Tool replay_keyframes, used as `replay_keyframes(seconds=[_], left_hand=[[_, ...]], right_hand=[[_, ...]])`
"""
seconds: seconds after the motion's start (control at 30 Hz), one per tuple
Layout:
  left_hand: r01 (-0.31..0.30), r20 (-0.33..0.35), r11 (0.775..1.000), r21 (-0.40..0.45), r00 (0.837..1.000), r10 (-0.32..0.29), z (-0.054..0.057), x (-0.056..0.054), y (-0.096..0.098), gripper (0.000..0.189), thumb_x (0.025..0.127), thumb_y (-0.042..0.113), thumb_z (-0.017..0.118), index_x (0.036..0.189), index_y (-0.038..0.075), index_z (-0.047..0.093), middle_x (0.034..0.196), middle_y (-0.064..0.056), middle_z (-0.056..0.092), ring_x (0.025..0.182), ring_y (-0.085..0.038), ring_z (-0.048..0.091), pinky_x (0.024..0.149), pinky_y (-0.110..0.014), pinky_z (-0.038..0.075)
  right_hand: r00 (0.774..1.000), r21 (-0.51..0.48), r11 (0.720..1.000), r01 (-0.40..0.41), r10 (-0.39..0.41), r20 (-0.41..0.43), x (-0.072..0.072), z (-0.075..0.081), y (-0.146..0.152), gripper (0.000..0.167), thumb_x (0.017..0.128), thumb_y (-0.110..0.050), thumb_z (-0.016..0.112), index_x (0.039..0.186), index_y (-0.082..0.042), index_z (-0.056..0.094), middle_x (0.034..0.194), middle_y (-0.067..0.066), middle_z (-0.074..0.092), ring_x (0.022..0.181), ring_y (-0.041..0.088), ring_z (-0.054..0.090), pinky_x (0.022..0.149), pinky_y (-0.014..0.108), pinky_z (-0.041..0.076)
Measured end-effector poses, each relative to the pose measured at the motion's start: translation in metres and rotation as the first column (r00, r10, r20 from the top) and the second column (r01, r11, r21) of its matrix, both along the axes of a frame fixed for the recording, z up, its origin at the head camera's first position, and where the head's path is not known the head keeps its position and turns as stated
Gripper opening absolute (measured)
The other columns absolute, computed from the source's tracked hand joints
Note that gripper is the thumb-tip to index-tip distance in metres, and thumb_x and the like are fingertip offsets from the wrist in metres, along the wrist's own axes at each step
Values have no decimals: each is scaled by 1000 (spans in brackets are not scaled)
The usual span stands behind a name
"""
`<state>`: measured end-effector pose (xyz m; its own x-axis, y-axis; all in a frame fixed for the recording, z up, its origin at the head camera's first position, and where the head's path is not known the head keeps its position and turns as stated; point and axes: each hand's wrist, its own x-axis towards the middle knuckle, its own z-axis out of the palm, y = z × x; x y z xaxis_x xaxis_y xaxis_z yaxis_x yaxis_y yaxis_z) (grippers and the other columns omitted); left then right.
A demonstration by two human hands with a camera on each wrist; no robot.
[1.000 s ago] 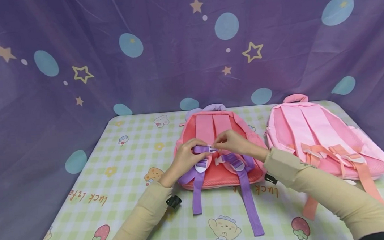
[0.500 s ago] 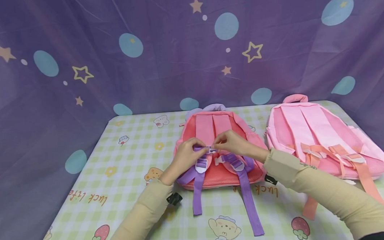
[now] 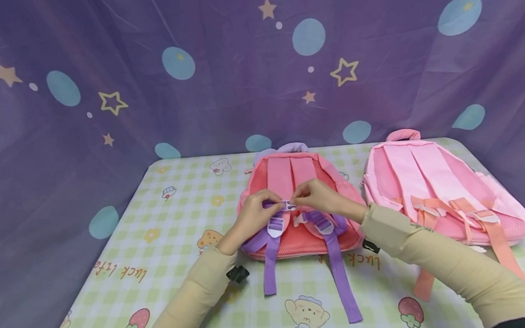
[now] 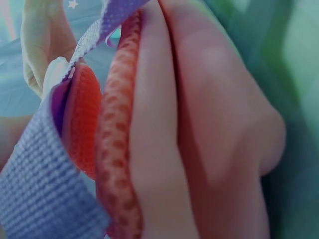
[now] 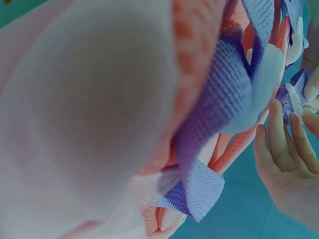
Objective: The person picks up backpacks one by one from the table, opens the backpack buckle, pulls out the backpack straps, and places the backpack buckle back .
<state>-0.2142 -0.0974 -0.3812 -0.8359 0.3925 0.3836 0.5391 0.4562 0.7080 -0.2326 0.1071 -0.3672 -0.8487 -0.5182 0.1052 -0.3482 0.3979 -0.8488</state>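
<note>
A coral-pink backpack (image 3: 284, 244) lies with its shoulder straps facing up on the table. Over its middle, my left hand (image 3: 251, 215) pinches a short purple strap (image 3: 268, 203) close to a small white buckle (image 3: 288, 205). From the other side, the fingertips of my right hand (image 3: 318, 194) pinch the buckle's right end. Below the hands, white strap adjusters (image 3: 274, 227) carry long purple webbing tails (image 3: 340, 279) that hang toward the front. In the right wrist view, purple webbing (image 5: 219, 94) crosses in front of the hands, and the buckle (image 5: 294, 99) sits between fingertips.
To the right lies a light pink backpack (image 3: 402, 161) with orange straps (image 3: 503, 250), partly under the right forearm. A green-checked tablecloth (image 3: 185, 222) with cartoon prints covers the table. Behind it hangs a purple curtain (image 3: 224, 106) with stars and blue ovals.
My left fingers have shifted slightly toward the buckle, covering more of the short purple strap. The buckle sits a touch lower. The right hand has barely moved.
</note>
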Motion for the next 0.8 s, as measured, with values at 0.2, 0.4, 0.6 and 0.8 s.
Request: replay_keyframes(seconds=[0.2,0.4,0.6,0.8], left_hand=[[3,30,1000,31,1000,-4,-1,0,-2,6,85,1,72,88,-4,71,92,-12,69,88,-25,65,81,-34,53],[-9,68,1000,14,998,8,-1,0,-4,5,85,1,72,89,-2,71,91,-11,69,86,-23,64,80,-33,52],[-36,49,996,-77,998,39,4,2,0,9,85,4,72,93,-2,72,91,-11,68,90,-25,64,83,-38,52],[-40,34,996,-78,999,42,4,3,4,7,85,4,72,89,-2,71,89,-10,66,87,-24,63,81,-36,52]], right_hand=[[1000,0,1000,9,-9,-13,-1,-1,2,10,90,-1,65,89,8,70,79,13,71,70,18,61,62,21,47],[1000,-11,1000,9,-9,-10,-1,-3,2,10,89,-1,65,88,8,70,80,14,71,71,19,62,62,21,48],[1000,-25,1000,7,-8,-11,-1,-4,1,10,89,0,65,88,8,71,80,14,71,71,15,61,64,21,48],[1000,-23,1000,2,-3,-19,-1,-4,0,10,89,-1,66,88,8,71,81,13,71,71,10,60,65,21,48]])
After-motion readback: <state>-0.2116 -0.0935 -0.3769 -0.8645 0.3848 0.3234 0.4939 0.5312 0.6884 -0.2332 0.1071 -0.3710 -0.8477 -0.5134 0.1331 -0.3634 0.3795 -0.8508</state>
